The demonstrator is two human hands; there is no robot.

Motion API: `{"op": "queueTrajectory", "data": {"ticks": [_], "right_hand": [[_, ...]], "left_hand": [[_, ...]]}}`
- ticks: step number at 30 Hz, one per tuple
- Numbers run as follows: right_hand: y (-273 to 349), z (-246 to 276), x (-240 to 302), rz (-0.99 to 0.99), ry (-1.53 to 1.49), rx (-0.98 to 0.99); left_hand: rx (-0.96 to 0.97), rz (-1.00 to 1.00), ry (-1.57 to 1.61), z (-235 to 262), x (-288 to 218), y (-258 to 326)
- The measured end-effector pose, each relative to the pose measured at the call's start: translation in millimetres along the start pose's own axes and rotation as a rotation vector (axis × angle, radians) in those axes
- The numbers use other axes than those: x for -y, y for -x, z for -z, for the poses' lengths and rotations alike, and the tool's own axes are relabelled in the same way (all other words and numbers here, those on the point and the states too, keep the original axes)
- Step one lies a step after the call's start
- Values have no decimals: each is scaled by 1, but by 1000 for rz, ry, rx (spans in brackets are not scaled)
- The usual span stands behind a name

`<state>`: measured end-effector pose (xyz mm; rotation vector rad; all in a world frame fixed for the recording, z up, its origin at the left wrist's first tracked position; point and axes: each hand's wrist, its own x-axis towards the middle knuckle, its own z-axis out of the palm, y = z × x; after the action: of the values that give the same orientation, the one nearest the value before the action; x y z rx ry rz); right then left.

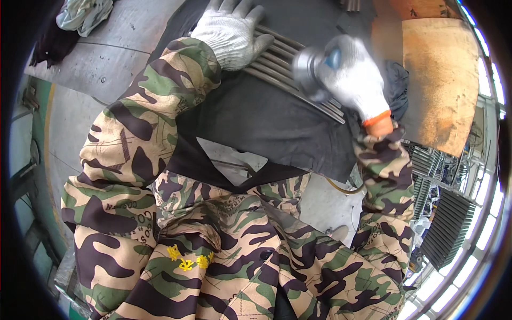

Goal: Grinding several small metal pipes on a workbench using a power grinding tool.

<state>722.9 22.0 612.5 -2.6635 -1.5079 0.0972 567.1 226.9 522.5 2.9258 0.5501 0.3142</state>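
A row of several slim grey metal rods [282, 56] lies side by side on a dark cloth [240, 120]. In a white knit glove, my left hand [229, 37] rests flat across their far left end, fingers stretched and spread. My right hand [354, 77], in a white glove with an orange cuff, is closed around a round-headed hand sander [309, 74] with a blue part on top. The sander is over the right part of the rods, and motion blurs it. Its underside is hidden, so I cannot tell whether it touches them.
A grey metal tabletop [120, 64] extends to the left, with a crumpled pale cloth [85, 16] at its far corner. Stained brown board [440, 80] lies on the right. Stacked dark metal bars [448, 229] stand lower right. A thin yellowish hose [344, 189] curves below the cloth's edge.
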Motion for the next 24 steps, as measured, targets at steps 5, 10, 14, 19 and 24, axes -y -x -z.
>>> {"op": "queueTrajectory", "data": {"ticks": [5, 10, 14, 19, 24], "right_hand": [[-2, -3, 1, 37, 27, -11], [-17, 1, -9, -79, 15, 18], [9, -2, -7, 13, 17, -35], [-29, -8, -5, -6, 65, -54], [-7, -1, 1, 7, 17, 5]], "left_hand": [[-155, -119, -13, -4, -7, 21], [-86, -11, 32, -10, -4, 5], [-96, 16, 8, -19, -7, -13], [-123, -126, 64, -21, 14, -6], [-99, -146, 65, 5, 28, 9]]}}
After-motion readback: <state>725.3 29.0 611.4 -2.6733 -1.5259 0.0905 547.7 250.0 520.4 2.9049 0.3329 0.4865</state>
